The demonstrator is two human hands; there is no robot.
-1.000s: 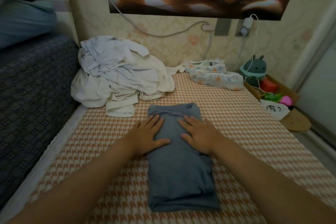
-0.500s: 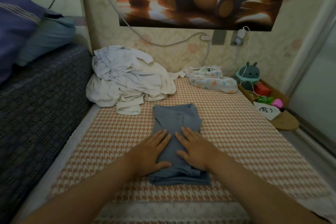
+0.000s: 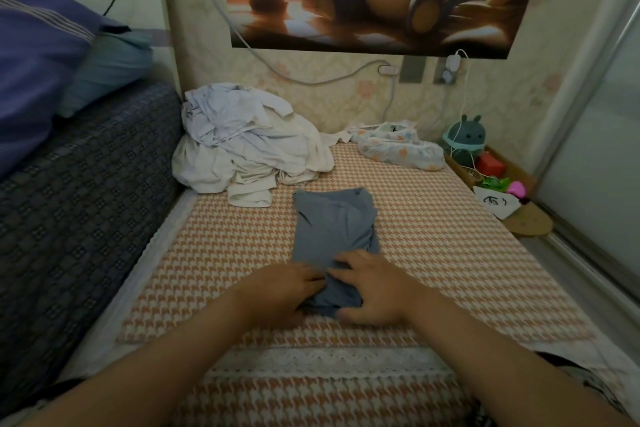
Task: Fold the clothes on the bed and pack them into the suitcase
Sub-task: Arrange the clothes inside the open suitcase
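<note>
A blue-grey garment (image 3: 332, 225), folded into a narrow strip, lies on the orange houndstooth bed cover (image 3: 433, 253). My left hand (image 3: 284, 291) and my right hand (image 3: 374, 291) are side by side at its near end. Each has its fingers on top of the cloth and its thumb at the near edge, pinching the bunched fabric between them. A heap of white and pale clothes (image 3: 242, 146) lies unfolded at the far left of the bed. No suitcase is in view.
A floral pouch (image 3: 398, 149) lies by the wall. A dark patterned blanket (image 3: 79, 191) and pillows (image 3: 41, 55) rise on the left. Toys and a round lamp (image 3: 465, 139) fill a ledge on the right, next to a sliding door (image 3: 595, 156). Cables hang on the wall.
Both hands slid along the blue garment toward me, from its middle to its near end, and now pinch that end, which has bunched up. The view has pulled back.
</note>
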